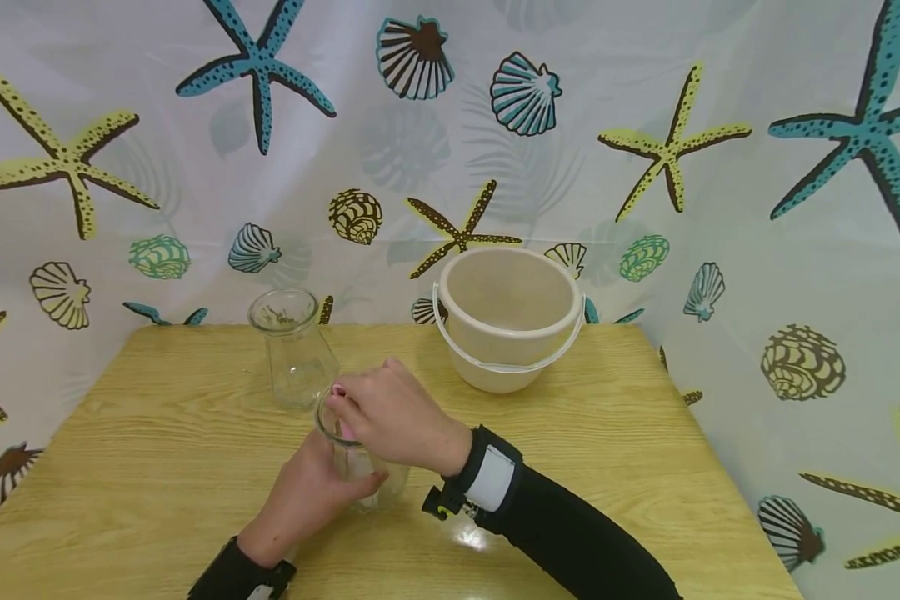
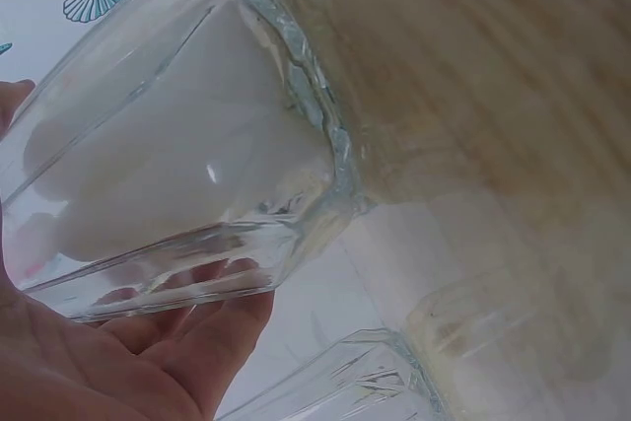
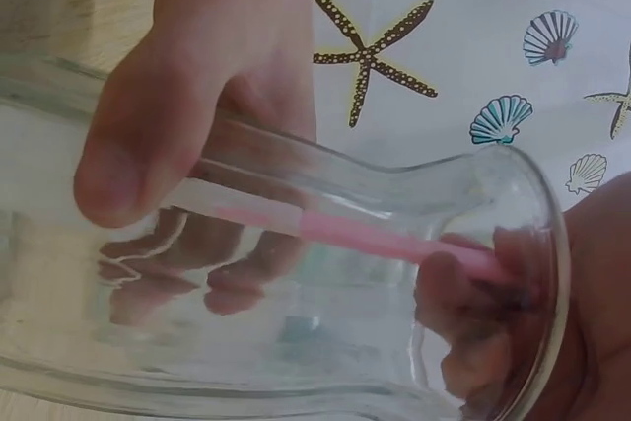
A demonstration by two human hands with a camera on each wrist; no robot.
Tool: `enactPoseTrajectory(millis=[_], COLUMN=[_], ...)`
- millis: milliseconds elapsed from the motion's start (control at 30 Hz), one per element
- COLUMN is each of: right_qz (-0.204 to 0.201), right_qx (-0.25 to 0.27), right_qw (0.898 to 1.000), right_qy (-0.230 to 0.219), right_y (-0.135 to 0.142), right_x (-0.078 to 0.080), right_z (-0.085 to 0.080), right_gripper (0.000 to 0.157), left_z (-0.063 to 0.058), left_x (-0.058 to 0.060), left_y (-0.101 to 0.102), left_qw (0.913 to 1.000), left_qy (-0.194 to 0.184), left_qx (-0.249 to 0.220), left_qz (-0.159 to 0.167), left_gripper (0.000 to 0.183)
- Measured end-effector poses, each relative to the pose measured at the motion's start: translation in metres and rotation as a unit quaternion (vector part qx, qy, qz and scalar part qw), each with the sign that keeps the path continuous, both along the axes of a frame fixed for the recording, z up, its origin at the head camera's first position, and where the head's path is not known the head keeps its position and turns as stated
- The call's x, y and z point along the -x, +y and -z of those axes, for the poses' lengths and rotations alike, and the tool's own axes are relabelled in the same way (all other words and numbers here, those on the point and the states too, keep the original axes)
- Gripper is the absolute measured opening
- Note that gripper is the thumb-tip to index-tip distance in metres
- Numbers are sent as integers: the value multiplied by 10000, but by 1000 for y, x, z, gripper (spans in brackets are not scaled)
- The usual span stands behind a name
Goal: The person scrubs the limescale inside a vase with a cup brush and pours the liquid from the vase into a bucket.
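Note:
My left hand [image 1: 307,492] grips a clear glass vase [image 1: 392,485] around its side, with the thumb across the front. The vase has a flared round rim and an angular lower body. At its mouth my right hand [image 1: 401,421] holds the pink handle of a bottle brush [image 3: 365,237], fingers partly inside the neck. The brush's white shaft runs down into the vase. A pale white mass [image 2: 197,135], apparently the brush head, fills the lower part in the left wrist view; its texture is blurred.
A second clear glass vase [image 1: 296,367] stands just behind the held one, on the left. Further back on the wooden table [image 1: 607,467] is a cream bucket [image 1: 480,342] with its handle hanging down in front. A curtain with starfish and shells [image 1: 450,142] closes off the back and sides.

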State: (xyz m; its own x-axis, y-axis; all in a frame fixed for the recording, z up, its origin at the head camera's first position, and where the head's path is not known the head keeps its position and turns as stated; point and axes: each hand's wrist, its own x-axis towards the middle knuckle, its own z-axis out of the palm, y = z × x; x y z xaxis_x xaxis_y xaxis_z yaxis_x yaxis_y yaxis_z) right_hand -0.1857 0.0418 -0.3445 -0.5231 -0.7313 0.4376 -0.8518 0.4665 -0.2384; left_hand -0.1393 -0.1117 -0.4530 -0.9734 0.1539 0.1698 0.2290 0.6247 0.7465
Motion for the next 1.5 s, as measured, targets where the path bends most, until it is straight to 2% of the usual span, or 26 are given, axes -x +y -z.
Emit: enactPoseTrajectory(millis=[133, 333, 700, 1033, 1200, 1500], right_qz=[130, 306, 438, 465, 500, 635], right_qx=[57, 58, 116, 267, 156, -122], right_qw=[9999, 9993, 9981, 9978, 9977, 9947], right_qy=[21, 192, 417, 402, 441, 803], right_y=[0, 1, 2, 2, 2, 1], right_x=[1, 2, 4, 5, 4, 5], right_z=[2, 3, 3, 4, 3, 1], right_gripper=[27, 28, 28, 29, 29, 26], left_z=[0, -1, 1, 0, 1, 3], left_x=[0, 0, -1, -1, -1, 0], left_y=[0, 1, 0, 0, 0, 0], left_qw=[9999, 9996, 9995, 9992, 9991, 9992], left_qy=[-83, 18, 25, 131, 148, 269], left_qx=[112, 261, 276, 332, 372, 294], left_qz=[-67, -129, -142, -160, -159, -91], left_gripper=[94, 94, 83, 85, 85, 79])
